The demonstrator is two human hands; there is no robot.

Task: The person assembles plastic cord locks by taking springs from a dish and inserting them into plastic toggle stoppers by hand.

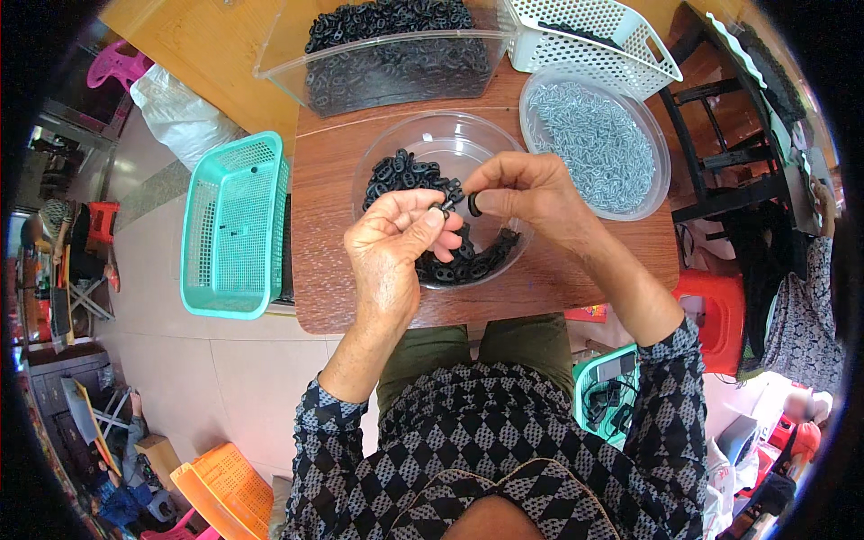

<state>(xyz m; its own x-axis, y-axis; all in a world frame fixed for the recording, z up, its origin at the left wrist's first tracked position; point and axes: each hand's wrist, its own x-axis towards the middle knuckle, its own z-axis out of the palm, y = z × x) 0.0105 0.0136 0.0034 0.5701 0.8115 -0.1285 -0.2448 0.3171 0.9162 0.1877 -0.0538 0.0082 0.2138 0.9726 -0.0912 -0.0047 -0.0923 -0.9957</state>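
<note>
Above a round clear plastic tub [504,241], both my hands pinch small parts. My left hand [396,243] holds a small silver screw [445,206] between thumb and fingers, beside a dark piece at the fingertips. My right hand [531,198] grips a small black ring-shaped plastic part [473,205] close to it, with a small gap between. Under my hands, a heap of black plastic link-shaped pieces [396,175] lies in the tub, and more of them run along its near side. My fingers hide part of the heap.
A clear rectangular bin [396,99] of black pieces stands at the table's far side. A bowl [661,171] of silver screws and a white perforated basket [661,67] are at right. Left of the wooden table [315,270] is a teal basket [193,288]; a red stool [720,315] stands right.
</note>
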